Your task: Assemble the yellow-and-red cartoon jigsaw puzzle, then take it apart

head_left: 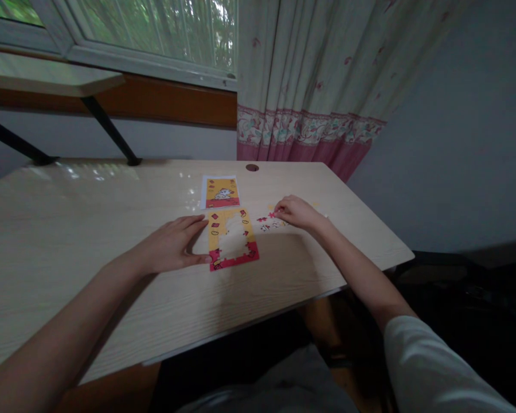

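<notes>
A partly assembled jigsaw puzzle (253,252) lies flat on the table, its yellow and red border joined around an open middle where the tabletop shows. My left hand (172,244) rests along the puzzle's left side, fingers and thumb spread, the tips touching its edge. To the right, my right hand (296,212) is over the loose pieces with thumb and fingers pinched at a red puzzle piece (272,215). Several loose puzzle pieces (264,228) lie beside and partly under that hand. Behind the puzzle lies a reference picture (222,194) of a white cartoon animal on yellow and red.
The light wooden table (155,310) has a round cable hole (252,167) near its back edge. A raised shelf (47,77) on black legs stands at the back left. A floral curtain (301,86) hangs behind the table beside a window (155,34).
</notes>
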{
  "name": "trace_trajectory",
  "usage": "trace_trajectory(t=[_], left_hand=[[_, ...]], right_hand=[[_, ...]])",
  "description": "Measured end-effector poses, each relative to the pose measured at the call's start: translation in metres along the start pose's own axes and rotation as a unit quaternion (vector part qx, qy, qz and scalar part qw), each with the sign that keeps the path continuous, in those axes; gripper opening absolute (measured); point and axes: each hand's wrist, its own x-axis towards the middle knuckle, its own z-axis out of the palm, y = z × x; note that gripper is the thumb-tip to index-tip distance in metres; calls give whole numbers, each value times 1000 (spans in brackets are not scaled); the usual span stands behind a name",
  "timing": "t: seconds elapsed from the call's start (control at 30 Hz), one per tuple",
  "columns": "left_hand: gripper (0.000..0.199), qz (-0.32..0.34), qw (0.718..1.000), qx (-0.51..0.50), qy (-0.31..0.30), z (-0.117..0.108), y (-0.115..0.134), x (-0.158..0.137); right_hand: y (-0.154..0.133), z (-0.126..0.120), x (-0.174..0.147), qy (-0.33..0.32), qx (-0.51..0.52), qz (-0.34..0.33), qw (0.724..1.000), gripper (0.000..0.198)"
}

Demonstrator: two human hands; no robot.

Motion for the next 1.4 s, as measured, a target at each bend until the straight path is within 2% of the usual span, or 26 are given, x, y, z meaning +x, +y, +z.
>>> trace_trajectory(t=[0.2, 0.37, 0.67, 0.9, 1.07, 1.27, 1.4], left_hand=[[104, -3, 1000, -6, -5, -2, 2, 1], [101, -2, 1000, -17, 5, -2, 2, 1], [101, -1, 1000, -10, -9, -6, 6, 1], [99, 1, 1000, -31, 1, -5, 5, 0], [100, -2, 999, -37, 5, -4, 4, 0], [100, 3, 1000, -30, 4, -6, 6, 0], [99, -1, 1000, -25, -2, -6, 7, 0]], right_hand=[[-12, 5, 4, -7, -31, 4, 999, 18], [-11, 5, 7, -33, -14, -15, 999, 17], [-7, 7, 13, -81, -33, 7, 996, 19], [-8, 4, 13, -93, -41, 16, 995, 16], [-4, 6, 9, -72, -1, 20, 997, 13], [-8, 5, 6, -33, 61, -5, 998, 8], [-10, 0, 4, -21, 128, 30, 991, 8]])
